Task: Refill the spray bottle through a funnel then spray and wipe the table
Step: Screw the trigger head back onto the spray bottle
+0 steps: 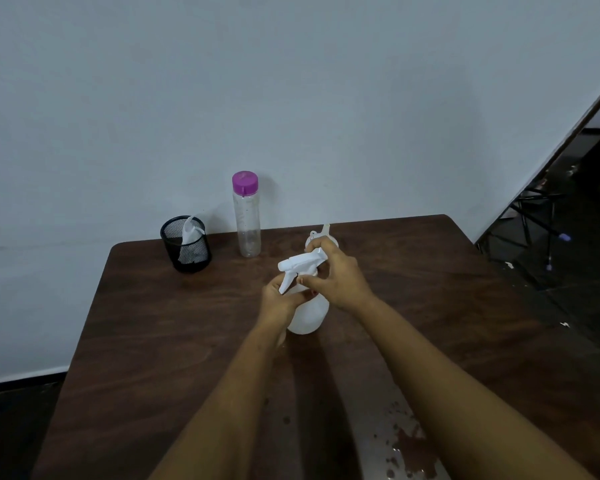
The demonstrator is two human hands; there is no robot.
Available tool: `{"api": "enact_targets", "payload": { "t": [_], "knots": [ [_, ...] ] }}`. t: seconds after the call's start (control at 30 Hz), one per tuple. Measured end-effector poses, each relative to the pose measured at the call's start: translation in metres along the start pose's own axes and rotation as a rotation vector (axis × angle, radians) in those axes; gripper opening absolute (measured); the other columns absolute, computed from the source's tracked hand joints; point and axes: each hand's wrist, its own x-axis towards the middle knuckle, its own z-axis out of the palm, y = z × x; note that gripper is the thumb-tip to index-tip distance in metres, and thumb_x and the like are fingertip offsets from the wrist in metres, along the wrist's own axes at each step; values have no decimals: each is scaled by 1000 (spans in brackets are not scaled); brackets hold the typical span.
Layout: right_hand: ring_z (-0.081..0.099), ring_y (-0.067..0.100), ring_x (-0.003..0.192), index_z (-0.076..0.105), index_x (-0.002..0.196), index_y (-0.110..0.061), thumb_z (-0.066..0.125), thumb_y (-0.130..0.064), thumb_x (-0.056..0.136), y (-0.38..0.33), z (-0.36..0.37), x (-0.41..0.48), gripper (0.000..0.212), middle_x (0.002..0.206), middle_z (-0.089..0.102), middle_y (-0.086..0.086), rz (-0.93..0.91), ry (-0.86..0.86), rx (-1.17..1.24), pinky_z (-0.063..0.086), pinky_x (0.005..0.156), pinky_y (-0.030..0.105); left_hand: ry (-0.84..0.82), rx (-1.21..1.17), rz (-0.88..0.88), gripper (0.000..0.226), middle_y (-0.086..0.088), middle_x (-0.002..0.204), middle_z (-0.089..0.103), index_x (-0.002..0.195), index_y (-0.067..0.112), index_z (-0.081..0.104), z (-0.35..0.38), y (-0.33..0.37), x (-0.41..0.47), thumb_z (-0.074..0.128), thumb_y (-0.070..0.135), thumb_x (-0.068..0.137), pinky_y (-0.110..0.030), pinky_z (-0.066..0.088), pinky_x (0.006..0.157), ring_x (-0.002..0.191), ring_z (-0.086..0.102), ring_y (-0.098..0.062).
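A white spray bottle (309, 315) stands upright in the middle of the dark wooden table (153, 341). My left hand (279, 301) grips its neck and body from the left. My right hand (336, 275) is closed around the white trigger head (300, 263) at the bottle's top. Just behind my right hand, a white funnel (321, 233) lies on the table, mostly hidden. A clear water bottle with a purple cap (246, 216) stands at the table's far edge. A black mesh cup (186, 244) at the far left holds a white cloth (191, 242).
A pale wall rises right behind the table. Water drops and a wet patch (406, 441) lie on the near right part of the tabletop. To the right, beyond the table edge, there is a dark floor with black metal frames (541, 216).
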Motion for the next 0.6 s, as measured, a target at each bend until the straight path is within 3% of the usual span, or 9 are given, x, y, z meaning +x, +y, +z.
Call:
{"api": "enact_targets", "payload": {
  "t": [0.13, 0.27, 0.33, 0.43, 0.6],
  "knots": [
    [61, 7, 87, 46, 125, -22, 73, -9, 80, 3, 1, -1, 54, 105, 56, -7, 2, 18, 98, 49, 67, 5, 9, 26, 8, 26, 4, 96, 69, 90, 31, 64, 4, -2, 3, 73, 9, 78, -39, 51, 87, 96, 63, -18],
    [64, 10, 100, 42, 132, -27, 69, -5, 82, 13, 18, -7, 61, 106, 57, -28, 4, 110, 261, 55, 86, 25, 17, 14, 47, 25, 1, 96, 73, 94, 25, 70, 6, -3, 3, 70, 6, 78, -37, 55, 86, 97, 67, -19],
    [65, 15, 101, 43, 128, -26, 72, -8, 80, 17, 25, -8, 58, 113, 58, -22, 12, 181, 272, 56, 87, 35, 23, 25, 72, 26, 0, 98, 73, 96, 23, 70, 6, -5, 4, 69, 4, 79, -33, 55, 84, 98, 67, -18],
    [66, 22, 89, 41, 117, -21, 82, -17, 70, 19, 31, -5, 63, 110, 63, 4, 54, 318, 210, 56, 75, 32, 38, 13, 68, 30, 1, 97, 71, 96, 22, 67, 7, -7, 7, 69, -1, 78, -28, 54, 79, 98, 66, -18],
    [62, 25, 92, 33, 112, -21, 84, -15, 65, 21, 41, 6, 70, 107, 57, 8, 127, 387, 236, 55, 73, 30, 5, -59, -12, 39, 4, 96, 73, 94, 25, 68, 4, -12, 13, 67, -8, 74, -35, 54, 87, 97, 67, -17]
  ]
}}
